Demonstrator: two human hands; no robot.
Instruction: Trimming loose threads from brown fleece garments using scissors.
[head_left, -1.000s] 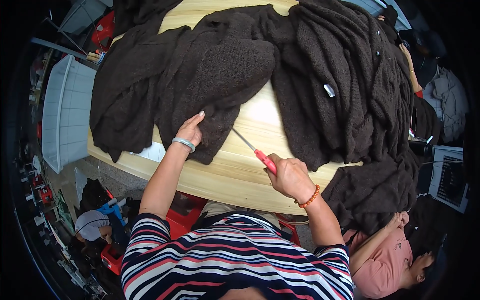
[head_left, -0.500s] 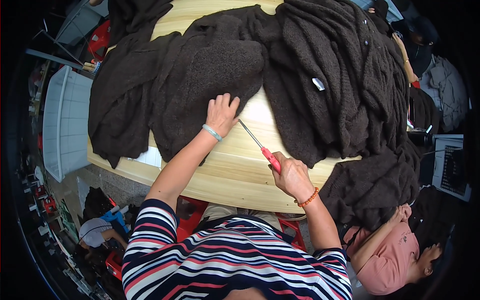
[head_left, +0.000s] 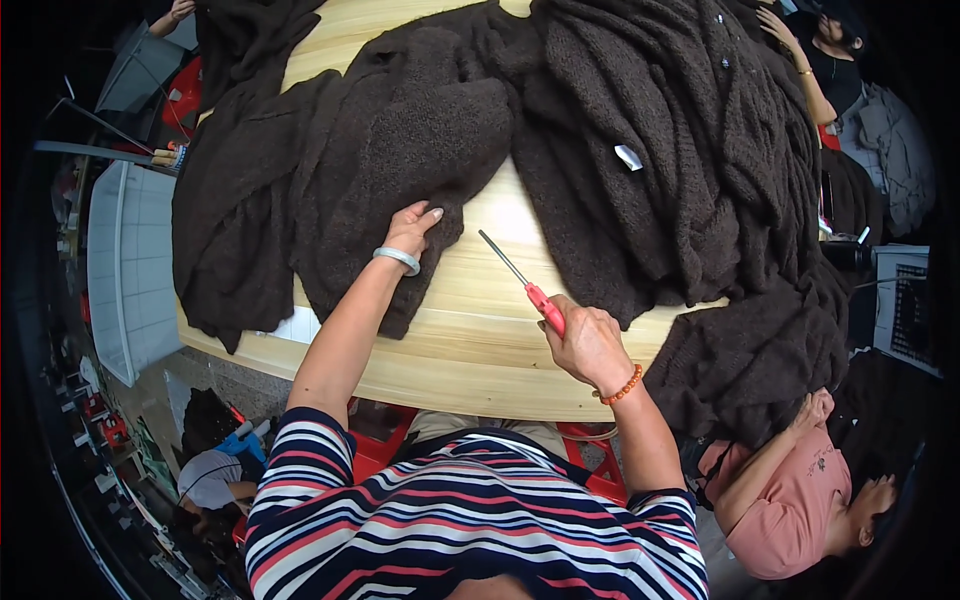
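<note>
At the far left a white bin [head_left: 130, 270] stands beside the table [head_left: 470, 345], with a red stool [head_left: 183, 92] farther up and a person in a pale grey shirt [head_left: 210, 478] low down near the edge of the view. Next comes a dark brown knit cloth [head_left: 410, 130], spread in loose folds across the left part of the wooden tabletop, its lower end close to the table's near edge. A flat white piece [head_left: 297, 326] shows just below it. The left hand [head_left: 408, 230], with a pale green bangle [head_left: 397, 259] at its wrist, is clamped on the right-hand edge of this cloth, the thumb lying on top and the fingers partly hidden. A bare strip of light wood runs between this cloth and the next one. Over that strip the right hand [head_left: 588, 343] is wrapped firmly around the handle of a red tool [head_left: 537, 294]; its thin metal shaft points up and to the left, the tip apart from the cloth. An orange bead bracelet [head_left: 623, 387] circles the right wrist. Farther right lies a heaped dark brown pile [head_left: 660, 200] with a small white tag [head_left: 628, 157] on it. Beyond the pile are a person in a pink shirt [head_left: 785, 505], below, and a person in a black top [head_left: 838, 82], above, near some grey cloth [head_left: 895, 165]
</note>
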